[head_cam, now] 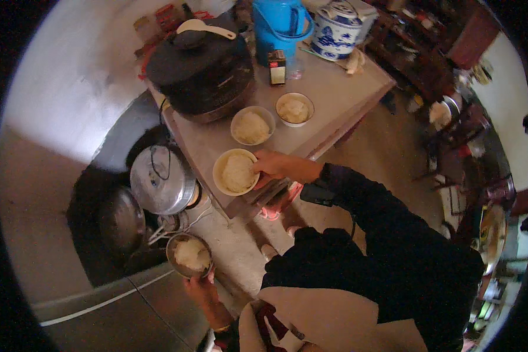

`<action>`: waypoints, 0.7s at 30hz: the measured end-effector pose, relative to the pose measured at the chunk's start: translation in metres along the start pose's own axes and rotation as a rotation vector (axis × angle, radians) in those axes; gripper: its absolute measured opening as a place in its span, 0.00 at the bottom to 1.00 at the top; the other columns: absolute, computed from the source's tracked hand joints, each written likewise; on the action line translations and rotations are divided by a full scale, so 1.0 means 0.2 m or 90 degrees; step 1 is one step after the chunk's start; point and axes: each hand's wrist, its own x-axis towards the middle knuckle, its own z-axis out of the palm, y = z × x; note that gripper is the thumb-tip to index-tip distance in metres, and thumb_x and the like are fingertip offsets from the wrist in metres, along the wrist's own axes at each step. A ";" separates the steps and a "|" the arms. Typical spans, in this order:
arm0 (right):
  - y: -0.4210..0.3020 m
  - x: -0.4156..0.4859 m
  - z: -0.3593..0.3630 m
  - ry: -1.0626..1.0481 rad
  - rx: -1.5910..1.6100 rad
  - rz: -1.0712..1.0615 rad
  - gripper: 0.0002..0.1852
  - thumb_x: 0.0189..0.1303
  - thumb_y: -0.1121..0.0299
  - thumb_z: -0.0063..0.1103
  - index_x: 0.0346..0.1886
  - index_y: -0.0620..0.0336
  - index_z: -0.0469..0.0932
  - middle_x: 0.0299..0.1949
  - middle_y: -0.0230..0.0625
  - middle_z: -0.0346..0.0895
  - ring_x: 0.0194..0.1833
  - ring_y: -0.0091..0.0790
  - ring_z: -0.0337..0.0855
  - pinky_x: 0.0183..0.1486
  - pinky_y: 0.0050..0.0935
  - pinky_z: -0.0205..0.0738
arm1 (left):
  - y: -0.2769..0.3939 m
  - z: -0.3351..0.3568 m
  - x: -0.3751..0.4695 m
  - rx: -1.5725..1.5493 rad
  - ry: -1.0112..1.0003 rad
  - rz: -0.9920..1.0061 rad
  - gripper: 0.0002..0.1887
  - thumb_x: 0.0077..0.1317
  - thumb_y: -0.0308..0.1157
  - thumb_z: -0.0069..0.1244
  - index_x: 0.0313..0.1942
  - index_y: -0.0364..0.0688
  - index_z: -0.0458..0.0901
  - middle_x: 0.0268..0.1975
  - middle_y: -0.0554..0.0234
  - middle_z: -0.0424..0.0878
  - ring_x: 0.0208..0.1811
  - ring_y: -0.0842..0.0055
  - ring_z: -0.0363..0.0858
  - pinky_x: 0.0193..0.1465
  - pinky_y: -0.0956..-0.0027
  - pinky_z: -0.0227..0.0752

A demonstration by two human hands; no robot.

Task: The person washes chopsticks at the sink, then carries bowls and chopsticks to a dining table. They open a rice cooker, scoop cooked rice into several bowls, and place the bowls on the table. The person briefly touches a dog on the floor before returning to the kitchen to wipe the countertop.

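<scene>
My right hand [270, 167] grips the rim of a pale bowl of rice [236, 171] at the near corner of the table. Lower left, my left hand [202, 286] holds a darker bowl of rice [190, 255] from its near side, away from the table. Two more rice-filled bowls, a translucent one [252, 126] and a white one [295, 109], stand on the table beyond my right hand. A white rice paddle [207, 28] lies on the lid of a black rice cooker [202, 70] at the back left of the table.
On the table [330, 94] stand a blue jug [275, 33], a small box [277, 68] and a blue-and-white lidded pot [336, 33]. A round metal lid [158, 180] and a wok [122, 220] are left of the table. Dark furniture [422, 57] stands at the right.
</scene>
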 end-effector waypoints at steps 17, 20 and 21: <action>0.13 -0.37 0.38 -0.295 -0.254 0.028 0.22 0.64 0.76 0.49 0.63 0.67 0.69 0.51 0.45 0.79 0.41 0.37 0.87 0.37 0.31 0.88 | 0.10 0.00 -1.33 -0.434 0.349 -0.024 0.19 0.61 0.18 0.41 0.53 0.30 0.74 0.50 0.49 0.82 0.46 0.59 0.86 0.43 0.58 0.87; 0.25 -0.52 0.67 -0.402 -0.329 0.026 0.22 0.62 0.73 0.51 0.61 0.68 0.72 0.51 0.45 0.80 0.43 0.38 0.86 0.41 0.31 0.84 | 0.01 -0.08 -1.62 -0.480 0.389 0.022 0.19 0.62 0.18 0.39 0.55 0.29 0.73 0.50 0.46 0.82 0.46 0.59 0.86 0.45 0.57 0.87; 0.33 -0.56 0.77 -0.457 -0.350 0.021 0.22 0.61 0.71 0.53 0.59 0.68 0.74 0.52 0.45 0.80 0.47 0.41 0.85 0.49 0.34 0.80 | -0.05 -0.13 -1.73 -0.482 0.417 -0.012 0.20 0.62 0.18 0.38 0.55 0.29 0.72 0.50 0.46 0.81 0.46 0.59 0.86 0.45 0.57 0.87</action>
